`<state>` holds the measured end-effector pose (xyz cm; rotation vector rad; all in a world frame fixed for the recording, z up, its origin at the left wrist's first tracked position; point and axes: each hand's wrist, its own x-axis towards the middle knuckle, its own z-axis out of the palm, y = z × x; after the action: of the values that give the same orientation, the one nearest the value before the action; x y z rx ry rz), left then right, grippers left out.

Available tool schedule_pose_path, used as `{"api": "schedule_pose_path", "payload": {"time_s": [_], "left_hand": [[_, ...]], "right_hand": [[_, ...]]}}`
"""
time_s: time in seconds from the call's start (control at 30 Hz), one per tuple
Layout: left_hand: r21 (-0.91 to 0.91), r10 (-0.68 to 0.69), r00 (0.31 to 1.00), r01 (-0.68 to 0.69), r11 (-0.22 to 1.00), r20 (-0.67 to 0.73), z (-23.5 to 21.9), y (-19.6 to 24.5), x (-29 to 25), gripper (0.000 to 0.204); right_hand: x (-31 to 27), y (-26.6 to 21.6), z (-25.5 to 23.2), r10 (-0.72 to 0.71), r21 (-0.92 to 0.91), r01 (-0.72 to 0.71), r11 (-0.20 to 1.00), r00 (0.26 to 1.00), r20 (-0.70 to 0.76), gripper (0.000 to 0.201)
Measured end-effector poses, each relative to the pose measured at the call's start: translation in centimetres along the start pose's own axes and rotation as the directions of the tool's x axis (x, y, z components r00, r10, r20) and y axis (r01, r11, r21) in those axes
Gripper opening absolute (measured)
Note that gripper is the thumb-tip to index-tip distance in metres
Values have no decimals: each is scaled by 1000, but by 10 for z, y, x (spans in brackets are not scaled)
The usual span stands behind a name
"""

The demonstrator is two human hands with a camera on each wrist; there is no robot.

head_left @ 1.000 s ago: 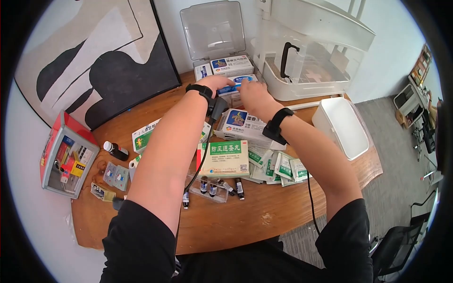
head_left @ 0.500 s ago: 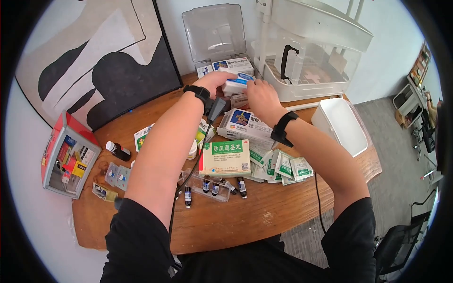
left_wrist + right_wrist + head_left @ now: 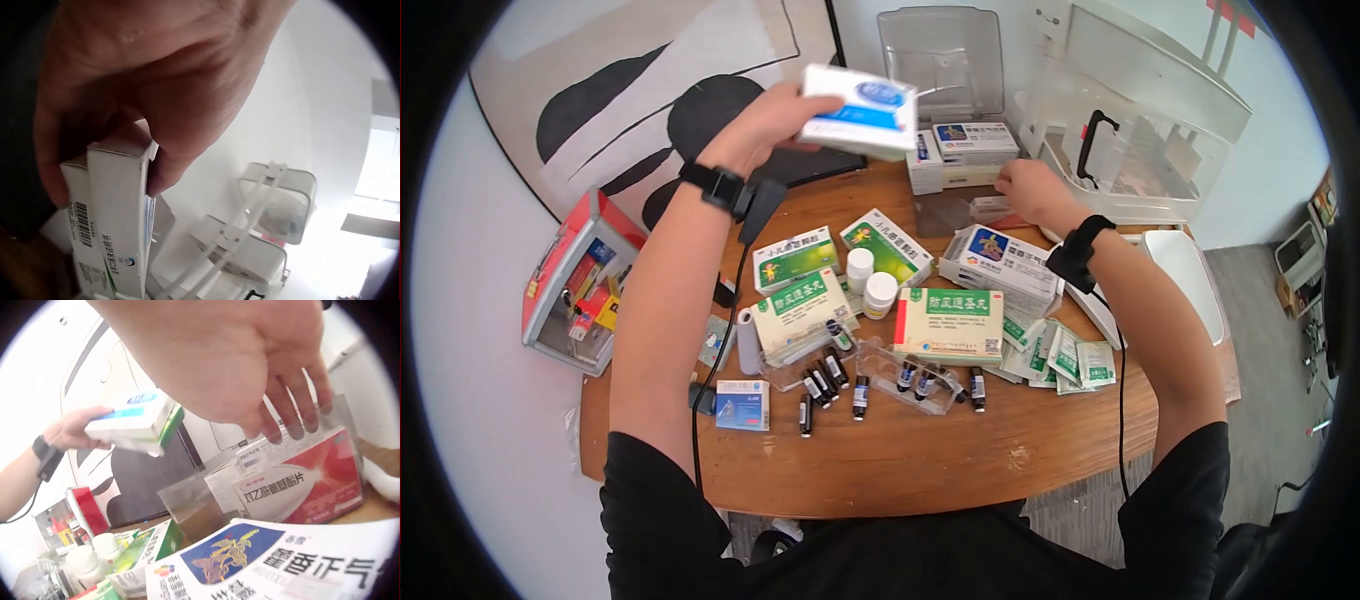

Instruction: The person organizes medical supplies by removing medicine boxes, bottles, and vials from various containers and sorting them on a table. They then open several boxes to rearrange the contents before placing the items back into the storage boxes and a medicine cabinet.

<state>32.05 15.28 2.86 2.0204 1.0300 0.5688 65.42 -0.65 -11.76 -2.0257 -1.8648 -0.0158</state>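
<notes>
In the head view, my left hand (image 3: 768, 122) holds a white and blue medicine box (image 3: 855, 132) raised at the upper left, over the table's far edge. The left wrist view shows two cartons (image 3: 119, 219) side by side between thumb and fingers; a green side (image 3: 172, 428) shows under the white one in the right wrist view. My right hand (image 3: 1040, 192) is at the clear grey bin (image 3: 945, 215), fingertips right at its rim. Inside the bin stand white cartons (image 3: 975, 140) and a red and white tablet box (image 3: 306, 487).
In front lie green cartons (image 3: 795, 262), two white bottles (image 3: 880, 296), small dark vials (image 3: 860, 397), green sachets (image 3: 1065, 355) and a large white carton (image 3: 1000, 265). A red case (image 3: 585, 280) stands left; a clear box with a black handle (image 3: 1140, 150) stands behind right.
My left hand has lifted the white and blue box out of the bin area and carried it up and left. The right hand has parted from it and stays by the bin. The view has shifted.
</notes>
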Motion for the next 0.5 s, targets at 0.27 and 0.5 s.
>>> {"api": "schedule_pose_path", "payload": {"time_s": [0.27,0.5], "left_hand": [[-435,-462,881,458,775,104,-13,-192,15,41],[-174,-474,861,504,846,187,4,-188,29,52]], "right_hand": [[45,8,-30,95,-17,-100,995,860,501,55],[60,-6,-33,217,-237,-81,968,742,634,64]]}}
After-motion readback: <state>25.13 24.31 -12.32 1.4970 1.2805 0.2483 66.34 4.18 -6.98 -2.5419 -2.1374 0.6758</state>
